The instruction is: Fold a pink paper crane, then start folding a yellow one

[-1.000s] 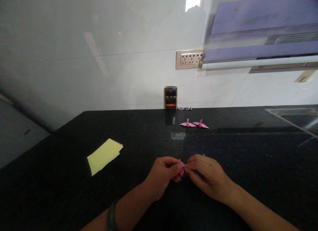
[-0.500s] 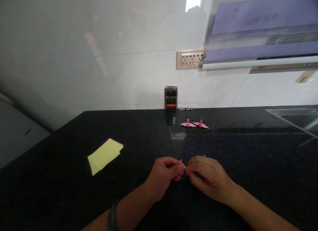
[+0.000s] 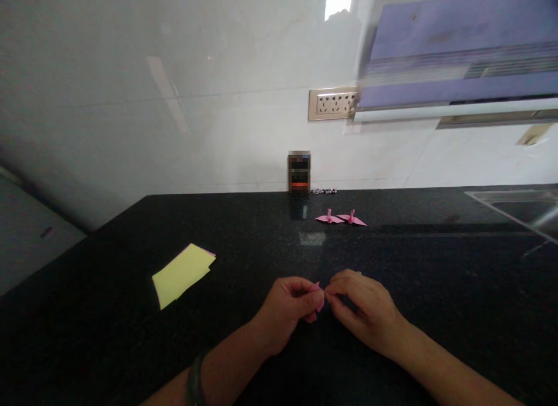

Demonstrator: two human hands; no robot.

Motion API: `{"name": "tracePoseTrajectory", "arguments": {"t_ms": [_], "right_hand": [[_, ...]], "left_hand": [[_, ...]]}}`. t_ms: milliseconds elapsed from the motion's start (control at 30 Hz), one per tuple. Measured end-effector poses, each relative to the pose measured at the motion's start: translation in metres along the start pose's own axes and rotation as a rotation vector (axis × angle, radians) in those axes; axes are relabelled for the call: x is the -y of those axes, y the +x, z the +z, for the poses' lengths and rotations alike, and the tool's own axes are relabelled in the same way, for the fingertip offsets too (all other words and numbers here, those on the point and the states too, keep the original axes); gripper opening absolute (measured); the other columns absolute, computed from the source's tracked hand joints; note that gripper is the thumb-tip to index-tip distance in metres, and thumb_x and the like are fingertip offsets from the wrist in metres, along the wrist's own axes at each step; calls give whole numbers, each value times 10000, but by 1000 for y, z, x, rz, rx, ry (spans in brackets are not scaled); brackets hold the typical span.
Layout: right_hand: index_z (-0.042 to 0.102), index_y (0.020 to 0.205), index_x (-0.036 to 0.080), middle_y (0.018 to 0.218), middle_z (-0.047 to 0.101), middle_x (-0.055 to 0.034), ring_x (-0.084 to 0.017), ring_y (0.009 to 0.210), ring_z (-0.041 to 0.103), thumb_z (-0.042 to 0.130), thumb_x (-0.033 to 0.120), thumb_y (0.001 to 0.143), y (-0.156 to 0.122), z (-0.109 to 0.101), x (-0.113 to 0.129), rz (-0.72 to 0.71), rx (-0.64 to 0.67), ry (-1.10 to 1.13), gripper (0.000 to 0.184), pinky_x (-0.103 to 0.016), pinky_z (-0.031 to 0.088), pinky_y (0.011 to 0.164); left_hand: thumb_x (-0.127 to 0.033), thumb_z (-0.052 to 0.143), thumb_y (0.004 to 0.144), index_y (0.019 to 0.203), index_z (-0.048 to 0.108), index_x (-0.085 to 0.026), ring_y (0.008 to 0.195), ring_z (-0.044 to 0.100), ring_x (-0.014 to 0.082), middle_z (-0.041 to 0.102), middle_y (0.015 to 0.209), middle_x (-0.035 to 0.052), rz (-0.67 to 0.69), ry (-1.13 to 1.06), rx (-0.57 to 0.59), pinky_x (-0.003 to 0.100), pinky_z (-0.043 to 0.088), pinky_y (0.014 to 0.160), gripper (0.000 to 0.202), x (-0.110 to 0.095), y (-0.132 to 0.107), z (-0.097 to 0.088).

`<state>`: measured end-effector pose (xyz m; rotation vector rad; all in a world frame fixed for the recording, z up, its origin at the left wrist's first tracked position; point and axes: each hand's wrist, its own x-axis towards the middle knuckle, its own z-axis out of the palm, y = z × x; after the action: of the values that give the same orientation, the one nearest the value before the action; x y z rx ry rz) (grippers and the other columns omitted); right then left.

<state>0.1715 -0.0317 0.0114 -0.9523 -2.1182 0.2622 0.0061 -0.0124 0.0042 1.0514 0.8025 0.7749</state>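
A: Where is the pink paper [image 3: 318,294]?
B: Near the front of the black counter [image 3: 414,260], about the middle, caught between both hands.
A: How do they grip it?
B: The left hand [image 3: 288,310] has thumb and fingertips closed on its left side. The right hand [image 3: 364,310] pinches its right side, and the fingertips of both nearly meet.
A: And around them?
B: A yellow sheet [image 3: 181,274] lies well apart on the left. Far back, the left crane [image 3: 330,218] sits just beside the right crane [image 3: 353,220].
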Motion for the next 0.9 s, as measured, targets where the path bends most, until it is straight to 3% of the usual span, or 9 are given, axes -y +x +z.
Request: {"name": "tracePoseTrajectory", "arguments": {"t_ms": [400, 900], "right_hand": [[547, 826, 169, 732, 588, -47, -139, 662, 544, 463, 112, 778, -2, 4, 3, -13, -33, -32, 112, -262, 440, 582], [551, 856, 171, 766, 592, -55, -139, 671, 558, 448, 86, 768, 1, 1, 7, -54, -22, -10, 160, -251, 454, 579]], "left_hand": [[-282, 677, 616, 715, 641, -103, 567, 492, 91, 584, 653, 32, -28, -122, -29, 228, 374, 547, 207, 1, 1, 1], [-254, 674, 623, 701, 666, -123, 537, 465, 81, 539, 624, 3, 97, -86, -39, 221, 358, 514, 152, -2, 1, 3]]}}
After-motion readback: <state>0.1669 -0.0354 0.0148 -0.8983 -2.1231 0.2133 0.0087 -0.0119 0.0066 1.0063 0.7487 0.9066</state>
